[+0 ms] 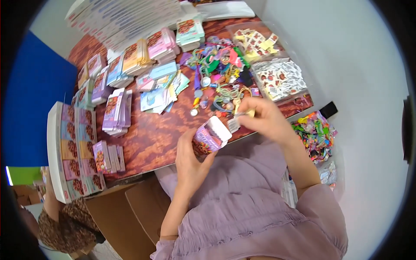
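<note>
Lilac top [242, 203] nearest. Left hand [188, 158] curled around open purple carton [207, 141] at near edge of surface [149, 138]; right hand [262, 118], fingertips pinched on small pale packet [234, 125], just right of carton.

Dusty mauve it is, a loose, softly crinkled cloth garment [247, 184], and look, a gathered, ruffled seam [242, 225] runs right across the front! The roomy mauve right sleeve [323, 212] leaves its forearm uncovered, the matching left sleeve [163, 250] likewise; bare left hand [189, 158], bare right hand [262, 118]!
</note>
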`<action>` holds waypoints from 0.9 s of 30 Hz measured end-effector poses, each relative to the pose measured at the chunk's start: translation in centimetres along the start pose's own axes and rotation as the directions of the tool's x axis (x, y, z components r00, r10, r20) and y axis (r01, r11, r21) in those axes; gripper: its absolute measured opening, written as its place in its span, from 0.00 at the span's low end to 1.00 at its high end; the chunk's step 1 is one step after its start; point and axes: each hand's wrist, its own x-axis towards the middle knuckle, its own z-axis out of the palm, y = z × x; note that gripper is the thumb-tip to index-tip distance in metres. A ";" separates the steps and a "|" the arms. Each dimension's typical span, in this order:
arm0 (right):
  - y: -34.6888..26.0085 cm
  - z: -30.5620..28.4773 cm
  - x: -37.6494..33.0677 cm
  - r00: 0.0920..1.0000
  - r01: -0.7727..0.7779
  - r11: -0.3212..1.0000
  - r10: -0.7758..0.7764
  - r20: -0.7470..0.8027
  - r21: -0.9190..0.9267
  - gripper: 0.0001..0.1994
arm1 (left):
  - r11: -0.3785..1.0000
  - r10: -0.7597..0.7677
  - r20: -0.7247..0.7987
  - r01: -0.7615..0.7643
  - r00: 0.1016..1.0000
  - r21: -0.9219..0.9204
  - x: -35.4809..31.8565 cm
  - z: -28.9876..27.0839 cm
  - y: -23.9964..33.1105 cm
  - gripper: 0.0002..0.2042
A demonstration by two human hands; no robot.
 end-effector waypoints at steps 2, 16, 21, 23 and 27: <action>-0.9 2.8 0.2 0.980 0.194 0.916 -0.193 0.040 -0.351 0.06 | 1.000 -0.020 -0.007 0.020 1.000 0.010 -0.7 -0.1 -0.3 0.34; -0.1 8.7 0.4 0.919 0.379 0.682 -0.356 0.169 -0.625 0.13 | 0.997 -0.050 -0.106 0.056 0.993 0.061 -3.5 -1.8 -2.5 0.36; -0.4 10.3 -0.4 0.956 0.274 0.782 -0.286 0.069 -0.560 0.13 | 0.951 -0.265 -0.018 0.258 0.964 -0.168 -3.1 -1.7 -1.8 0.36; -0.4 10.4 -0.3 0.959 0.250 0.740 -0.277 0.056 -0.625 0.12 | 0.966 -0.219 -0.055 0.208 0.974 -0.153 -3.1 -1.1 -2.7 0.36; -0.6 9.4 0.0 0.986 0.152 0.835 -0.163 0.025 -0.528 0.07 | 0.970 -0.187 -0.094 0.168 0.978 -0.177 -2.9 -0.9 -2.9 0.36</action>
